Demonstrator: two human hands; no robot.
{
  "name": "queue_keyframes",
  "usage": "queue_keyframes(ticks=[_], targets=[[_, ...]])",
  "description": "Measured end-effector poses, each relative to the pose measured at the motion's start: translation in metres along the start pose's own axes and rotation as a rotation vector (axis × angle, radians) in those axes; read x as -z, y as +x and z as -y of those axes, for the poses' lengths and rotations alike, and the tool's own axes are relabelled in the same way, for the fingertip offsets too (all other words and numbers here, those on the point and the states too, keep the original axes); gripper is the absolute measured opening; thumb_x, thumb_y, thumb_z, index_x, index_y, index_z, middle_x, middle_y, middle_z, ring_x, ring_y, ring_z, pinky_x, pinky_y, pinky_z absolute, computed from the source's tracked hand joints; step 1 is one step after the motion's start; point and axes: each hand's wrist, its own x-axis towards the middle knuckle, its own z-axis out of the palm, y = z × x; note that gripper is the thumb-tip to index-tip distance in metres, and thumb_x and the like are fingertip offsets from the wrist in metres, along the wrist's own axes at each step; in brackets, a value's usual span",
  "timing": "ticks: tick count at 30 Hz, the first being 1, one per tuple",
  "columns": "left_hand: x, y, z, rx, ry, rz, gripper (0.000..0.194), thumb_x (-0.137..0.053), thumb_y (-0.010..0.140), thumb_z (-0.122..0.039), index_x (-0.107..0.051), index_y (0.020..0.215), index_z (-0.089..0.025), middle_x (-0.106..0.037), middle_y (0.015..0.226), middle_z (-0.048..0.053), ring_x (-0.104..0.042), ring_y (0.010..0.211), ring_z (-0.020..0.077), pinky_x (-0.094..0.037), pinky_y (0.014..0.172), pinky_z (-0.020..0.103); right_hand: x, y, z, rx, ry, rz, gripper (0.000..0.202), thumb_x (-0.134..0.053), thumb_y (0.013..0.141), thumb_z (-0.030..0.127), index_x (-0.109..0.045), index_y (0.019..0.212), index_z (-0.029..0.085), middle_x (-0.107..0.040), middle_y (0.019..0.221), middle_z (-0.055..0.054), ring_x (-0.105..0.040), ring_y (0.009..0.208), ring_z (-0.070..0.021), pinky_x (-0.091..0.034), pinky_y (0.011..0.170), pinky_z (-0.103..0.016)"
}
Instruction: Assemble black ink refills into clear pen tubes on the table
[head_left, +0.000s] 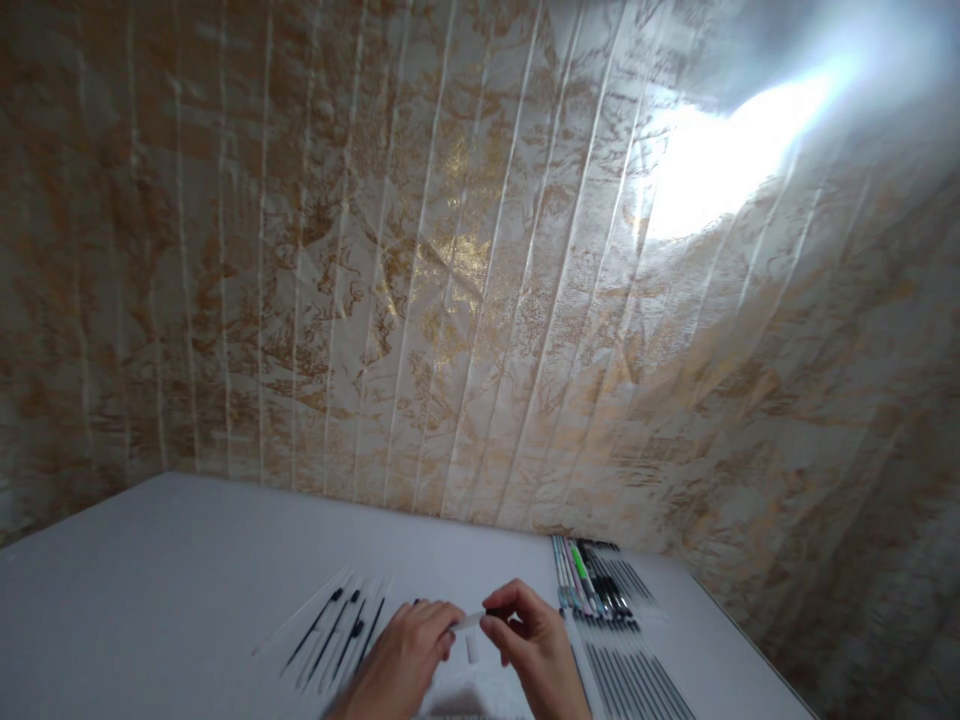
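Observation:
Both my hands meet over the front middle of the white table [247, 560]. Between them is a slim translucent tube [470, 621] with a dark end, perhaps part of a pen. My left hand [411, 640] is closed around the tube's left end. Thumb and fingertips of my right hand [531, 632] pinch the dark end. A small pale rectangular piece [472, 648] lies just below the tube. To the left of my left hand are several slim black sticks [324, 630], some with black ends, among clear tubes [296, 613].
At the right, several pens [576, 575], one bright green, lie side by side with black-ended pieces [609, 590]. Nearer, a row of thin grey sticks [637, 680] with black ends fans out. A gold-patterned curtain [420, 280] hangs behind the table.

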Motion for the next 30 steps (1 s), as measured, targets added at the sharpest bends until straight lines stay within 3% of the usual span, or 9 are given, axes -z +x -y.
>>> queue_keyframes(ticks=[7, 13, 22, 26, 30], targets=[[0.002, 0.000, 0.000, 0.012, 0.009, 0.005, 0.038, -0.042, 0.087, -0.003, -0.068, 0.110, -0.017, -0.072, 0.094, 0.006, -0.062, 0.096, 0.0214, -0.041, 0.090, 0.035, 0.003, -0.001, -0.006, -0.015, -0.090, 0.028, 0.019, -0.072, 0.070, 0.029, -0.076, 0.081, 0.014, -0.067, 0.067, -0.004, -0.051, 0.050, -0.0130, -0.046, 0.047, -0.025], [0.001, 0.003, 0.008, -0.002, 0.024, 0.010, 0.040, -0.045, 0.085, -0.003, -0.069, 0.112, -0.019, -0.073, 0.099, 0.006, -0.062, 0.100, 0.0229, -0.040, 0.094, 0.035, 0.008, -0.002, -0.005, 0.083, -0.358, 0.079, 0.024, -0.064, 0.077, 0.031, -0.077, 0.087, 0.014, -0.073, 0.072, -0.008, -0.057, 0.050, -0.0150, -0.049, 0.050, -0.026], [0.008, 0.000, 0.018, -0.113, -0.043, 0.055, 0.026, -0.052, 0.086, -0.011, -0.073, 0.093, -0.025, -0.075, 0.083, -0.003, -0.067, 0.080, 0.0140, -0.044, 0.077, 0.021, 0.011, -0.002, -0.009, 0.071, -0.549, 0.183, 0.028, -0.057, 0.085, 0.040, -0.067, 0.070, 0.018, -0.066, 0.056, -0.003, -0.053, 0.045, -0.0143, -0.037, 0.044, -0.021], [0.005, 0.000, 0.018, -0.110, -0.039, 0.015, 0.024, -0.055, 0.087, -0.013, -0.074, 0.097, -0.025, -0.077, 0.088, -0.001, -0.068, 0.087, 0.0166, -0.044, 0.082, 0.023, 0.006, -0.003, -0.018, 0.160, -0.706, 0.134, 0.039, -0.047, 0.091, 0.049, -0.057, 0.064, 0.022, -0.065, 0.059, -0.005, -0.056, 0.055, -0.0193, -0.032, 0.054, -0.027], [0.003, 0.001, 0.018, -0.113, -0.018, -0.026, 0.025, -0.057, 0.089, -0.013, -0.074, 0.100, -0.027, -0.077, 0.098, -0.001, -0.067, 0.094, 0.0186, -0.042, 0.088, 0.027, -0.001, -0.005, -0.024, 0.160, -0.810, 0.100, 0.055, -0.029, 0.097, 0.055, -0.051, 0.057, 0.024, -0.058, 0.049, -0.005, -0.052, 0.045, -0.0200, -0.022, 0.051, -0.031]])
